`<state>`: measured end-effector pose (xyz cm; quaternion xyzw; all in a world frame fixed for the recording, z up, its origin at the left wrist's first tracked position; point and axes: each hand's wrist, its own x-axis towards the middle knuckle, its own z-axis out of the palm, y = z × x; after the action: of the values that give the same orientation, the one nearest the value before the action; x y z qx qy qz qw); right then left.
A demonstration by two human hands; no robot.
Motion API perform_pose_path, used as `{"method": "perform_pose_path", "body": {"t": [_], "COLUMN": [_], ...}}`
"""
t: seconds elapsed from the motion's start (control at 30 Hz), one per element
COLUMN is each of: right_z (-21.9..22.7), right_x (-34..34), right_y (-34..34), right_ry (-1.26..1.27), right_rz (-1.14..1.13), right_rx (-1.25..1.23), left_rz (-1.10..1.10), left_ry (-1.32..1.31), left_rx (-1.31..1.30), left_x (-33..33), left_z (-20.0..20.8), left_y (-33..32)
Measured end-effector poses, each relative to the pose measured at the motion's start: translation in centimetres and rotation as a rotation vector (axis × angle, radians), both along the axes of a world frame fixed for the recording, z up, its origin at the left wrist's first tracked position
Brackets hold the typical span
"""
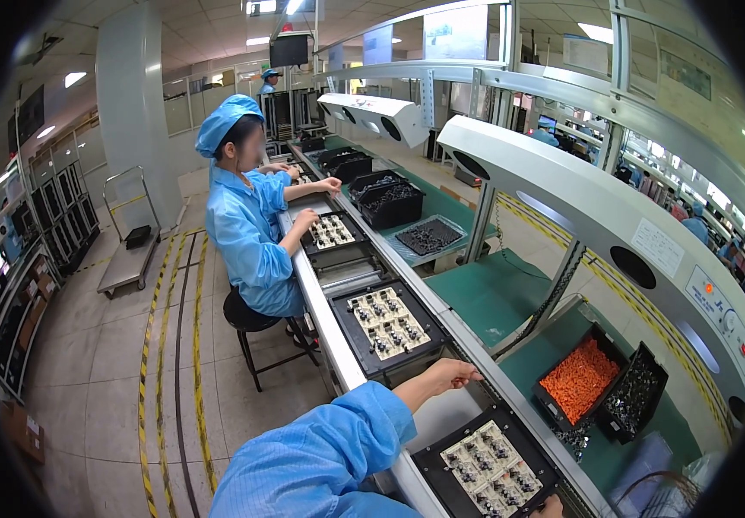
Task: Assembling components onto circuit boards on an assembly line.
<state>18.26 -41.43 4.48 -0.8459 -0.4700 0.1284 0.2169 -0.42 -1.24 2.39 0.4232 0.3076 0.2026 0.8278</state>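
My left hand (452,375) is stretched over the conveyor line with thumb and fingers pinched together; whatever is between the fingertips is too small to make out. Below it lies a black tray (428,457) carrying cream-coloured circuit boards (493,470) set with small black parts. At the picture's lower edge, by that tray's near right corner, only the fingertips of my right hand (550,508) show, drawn together; the rest is cut off. Farther up the line, just beyond my left hand, sits a second black tray (351,332) with similar cream boards (389,324).
Right of the line, a black bin of orange parts (581,380) and a bin of dark parts (636,393) stand on a green bench (510,298). A white overhead unit (597,203) spans above. A blue-clad person (247,216) sits farther along, hands over another tray (333,233).
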Motion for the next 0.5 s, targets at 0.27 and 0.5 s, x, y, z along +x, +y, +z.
{"method": "perform_pose_path", "body": {"t": [0.27,0.5], "right_z": [-2.8,-3.2], "right_x": [1.2,1.6], "right_y": [-0.2,-0.6], "right_ry": [0.084,0.088], "right_rz": [0.064,0.06], "right_rx": [0.15,0.13], "left_rz": [0.0,0.009], "left_ry": [-0.003,-0.009], "left_rx": [-0.016,0.007], "left_x": [0.0,0.1], "left_z": [0.2,-0.1], "left_y": [0.0,-0.2]}}
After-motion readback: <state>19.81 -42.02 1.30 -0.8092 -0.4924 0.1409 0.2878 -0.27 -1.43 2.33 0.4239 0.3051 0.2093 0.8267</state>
